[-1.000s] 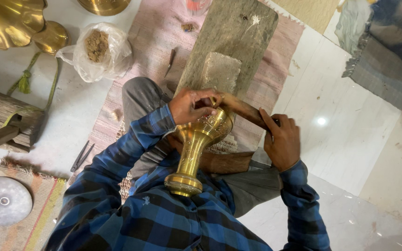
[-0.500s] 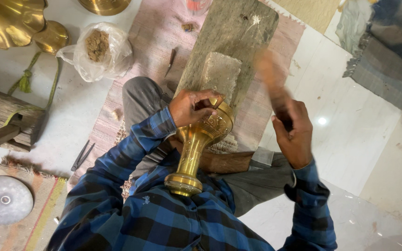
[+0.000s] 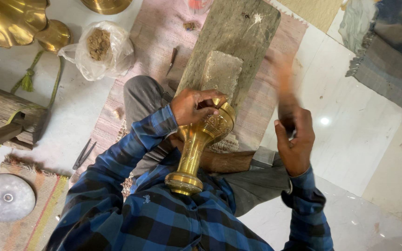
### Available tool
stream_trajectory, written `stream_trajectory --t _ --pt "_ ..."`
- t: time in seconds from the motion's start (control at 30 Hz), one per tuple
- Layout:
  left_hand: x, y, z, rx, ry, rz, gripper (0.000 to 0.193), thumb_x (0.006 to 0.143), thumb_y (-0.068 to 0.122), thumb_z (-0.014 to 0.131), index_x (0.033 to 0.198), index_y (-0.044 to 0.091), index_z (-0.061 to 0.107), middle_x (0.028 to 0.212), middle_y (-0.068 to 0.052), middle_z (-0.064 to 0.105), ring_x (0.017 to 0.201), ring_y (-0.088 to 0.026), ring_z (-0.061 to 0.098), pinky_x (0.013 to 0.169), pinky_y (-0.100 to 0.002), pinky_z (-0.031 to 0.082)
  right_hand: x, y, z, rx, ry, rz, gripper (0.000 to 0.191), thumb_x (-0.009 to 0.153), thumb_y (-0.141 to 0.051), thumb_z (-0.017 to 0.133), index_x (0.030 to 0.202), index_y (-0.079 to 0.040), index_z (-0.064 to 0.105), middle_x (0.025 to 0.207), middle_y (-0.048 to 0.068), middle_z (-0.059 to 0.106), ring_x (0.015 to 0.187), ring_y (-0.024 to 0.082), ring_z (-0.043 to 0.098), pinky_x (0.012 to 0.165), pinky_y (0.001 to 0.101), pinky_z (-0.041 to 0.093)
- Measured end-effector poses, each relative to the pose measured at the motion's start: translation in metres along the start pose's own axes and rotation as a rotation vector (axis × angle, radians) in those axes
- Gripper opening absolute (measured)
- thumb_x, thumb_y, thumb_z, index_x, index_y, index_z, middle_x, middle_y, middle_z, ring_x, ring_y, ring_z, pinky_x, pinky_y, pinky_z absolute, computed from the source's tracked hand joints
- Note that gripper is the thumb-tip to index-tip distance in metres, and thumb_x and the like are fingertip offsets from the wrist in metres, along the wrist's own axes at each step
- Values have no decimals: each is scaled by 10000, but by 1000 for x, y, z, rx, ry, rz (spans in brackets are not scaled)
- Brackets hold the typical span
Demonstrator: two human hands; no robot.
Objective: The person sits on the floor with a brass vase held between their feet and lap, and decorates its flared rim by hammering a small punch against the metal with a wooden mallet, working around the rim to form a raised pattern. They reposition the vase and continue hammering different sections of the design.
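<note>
Seen from above, seated on the floor in a blue and black checked shirt (image 3: 164,218) and grey trousers (image 3: 140,95). Left hand (image 3: 192,106) closed over the rim of a brass vase (image 3: 200,142), fingers curled on the engraved bowl, holding it tilted with its round foot pressed against the chest and its mouth pointing away toward a long grey stone slab (image 3: 231,46). A smaller rough stone block (image 3: 220,74) lying on the slab, just beyond the vase's mouth. Right hand (image 3: 295,139) raised beside the vase and apart from it, fist closed around a wooden tool (image 3: 282,88) that is smeared by motion blur, its shape impossible to make out. Under the slab, a faded pink woven mat (image 3: 150,37). On that mat, a small pointed metal tool (image 3: 172,56) near the slab's left edge. On the white floor to the left, a clear plastic bag (image 3: 101,49) holding brown powder, with polished brass pieces (image 3: 10,21) beyond it at the upper left corner. Further left, a weathered wooden block (image 3: 1,111) with a green cord (image 3: 26,81) draped over it. Dark metal pliers (image 3: 83,154) lying on the floor near the left elbow, and a round grey disc (image 3: 5,197) resting on a striped mat (image 3: 29,223) at the lower left.
</note>
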State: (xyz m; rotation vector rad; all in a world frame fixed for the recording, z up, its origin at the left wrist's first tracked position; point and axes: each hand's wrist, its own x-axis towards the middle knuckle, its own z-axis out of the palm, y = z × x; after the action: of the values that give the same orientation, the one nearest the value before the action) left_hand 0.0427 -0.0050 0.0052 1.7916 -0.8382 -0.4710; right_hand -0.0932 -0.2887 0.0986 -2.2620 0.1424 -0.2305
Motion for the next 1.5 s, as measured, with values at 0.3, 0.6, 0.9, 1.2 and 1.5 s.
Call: stream_trajectory --t 0.3,0.6,0.9,1.2,1.5 --pt "-16 -3 20 -153 299 -78 413 886 132 840 1254 44 673 1000 -120 798 885 -161 789 804 -300 668 -5 8 11 -636 -265 -205 630 846 -45 730 1454 -171 624 1080 114 635 946 302 575 786 441 431" --pt "-16 4 22 -101 351 -71 487 886 123 824 1328 51 632 1079 -138 781 924 -181 795 814 -302 675 37 -11 0 -774 -222 -281 565 908 -34 703 1439 -212 632 1093 99 633 936 282 579 793 423 457" --pt "-13 13 12 -32 243 -86 476 888 145 800 1342 120 661 1017 -95 801 823 -158 796 788 -303 665 52 -10 -3 -368 -220 -322 688 873 38 694 1520 -166 580 1148 112 623 1053 251 563 980 406 468" --pt "-9 12 10 -18 193 -61 520 869 176 826 1361 146 659 949 -71 804 776 -152 784 721 -308 649 28 -9 2 110 -13 -195 579 1026 -29 704 1521 -244 497 1196 47 544 1069 207 524 929 362 457" --pt "-13 6 19 -5 335 66 463 878 170 835 1295 83 656 1166 -152 757 817 -159 780 726 -286 655 16 -4 9 -634 -245 -229 659 895 -2 658 1526 -174 580 1153 129 605 990 303 559 828 442 434"
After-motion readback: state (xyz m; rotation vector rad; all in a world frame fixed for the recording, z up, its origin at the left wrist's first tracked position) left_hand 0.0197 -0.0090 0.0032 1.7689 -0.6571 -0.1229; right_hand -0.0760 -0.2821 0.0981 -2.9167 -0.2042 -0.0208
